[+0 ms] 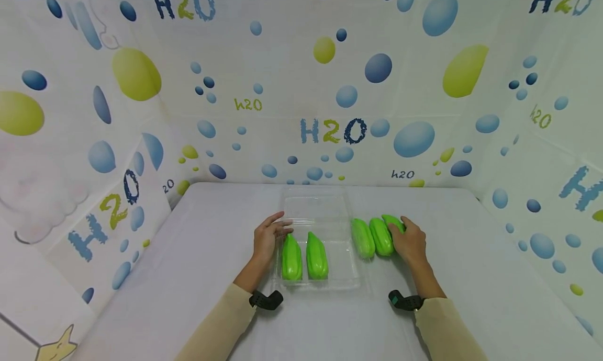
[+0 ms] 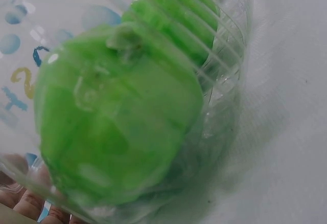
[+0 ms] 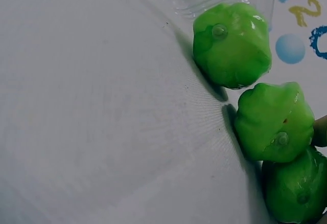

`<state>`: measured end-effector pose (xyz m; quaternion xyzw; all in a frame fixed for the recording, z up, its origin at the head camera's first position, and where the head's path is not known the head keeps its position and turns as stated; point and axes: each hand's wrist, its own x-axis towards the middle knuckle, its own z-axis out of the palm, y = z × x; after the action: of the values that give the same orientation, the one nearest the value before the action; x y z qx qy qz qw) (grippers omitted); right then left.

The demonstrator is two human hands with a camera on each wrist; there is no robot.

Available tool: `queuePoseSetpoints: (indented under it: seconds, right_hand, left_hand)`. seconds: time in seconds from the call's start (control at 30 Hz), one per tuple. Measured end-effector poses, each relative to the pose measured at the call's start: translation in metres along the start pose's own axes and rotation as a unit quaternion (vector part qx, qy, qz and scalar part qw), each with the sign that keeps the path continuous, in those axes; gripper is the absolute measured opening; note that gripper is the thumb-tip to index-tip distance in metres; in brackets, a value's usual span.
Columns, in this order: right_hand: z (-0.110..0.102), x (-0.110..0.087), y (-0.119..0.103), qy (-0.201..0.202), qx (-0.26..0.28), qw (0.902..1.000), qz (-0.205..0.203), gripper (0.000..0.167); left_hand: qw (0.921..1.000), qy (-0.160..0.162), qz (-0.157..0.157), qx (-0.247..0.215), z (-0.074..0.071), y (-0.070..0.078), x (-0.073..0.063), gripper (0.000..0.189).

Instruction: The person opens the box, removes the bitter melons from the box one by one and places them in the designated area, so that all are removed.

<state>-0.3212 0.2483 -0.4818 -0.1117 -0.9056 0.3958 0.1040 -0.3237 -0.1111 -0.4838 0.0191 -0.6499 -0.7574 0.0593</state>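
Two green, ribbed, pointed vegetable-like pieces (image 1: 317,256) lie side by side in the left part of a clear plastic box (image 1: 341,264). My left hand (image 1: 266,239) rests at the box's left edge, its fingers reaching over the rim near the tip of the left piece (image 2: 117,116). To the right of the box, three similar pieces lie in a row: a left one (image 1: 363,239), a middle one (image 3: 276,124) and a right one (image 3: 296,188). My right hand (image 1: 409,241) grips the right piece from above, its palm hidden. One fingertip shows beside the middle piece.
The box's clear lid (image 1: 315,206) lies opened toward the back wall. A white cloth (image 1: 212,214) covers the table. Printed sheets with blue and green dots (image 1: 346,96) stand behind and at both sides. Each wrist wears a black device (image 1: 266,300).
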Motion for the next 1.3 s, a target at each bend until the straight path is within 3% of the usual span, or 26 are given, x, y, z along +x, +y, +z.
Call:
queuePoseSetpoints:
  seconds: [0.5, 0.9, 1.07, 1.3]
  right_hand:
    - [-0.003, -0.003, -0.003, 0.016, 0.018, 0.9997, 0.007, 0.062]
    - [-0.002, -0.006, -0.022, 0.093, 0.038, 0.9943, -0.037, 0.056]
    - [-0.006, -0.012, -0.038, 0.084, 0.051, 0.9936, -0.055, 0.053]
    - [-0.013, -0.025, -0.063, 0.058, 0.078, 0.9887, -0.115, 0.046]
  left_hand:
    - [1.0, -0.002, 0.002, -0.003, 0.0, -0.001, 0.001, 0.043]
    - [1.0, 0.002, 0.006, 0.002, 0.0, 0.001, 0.001, 0.042]
    - [0.9999, -0.002, 0.007, -0.007, 0.0, -0.001, 0.001, 0.041]
    - [0.9999, 0.004, 0.009, -0.006, 0.0, -0.001, 0.001, 0.04]
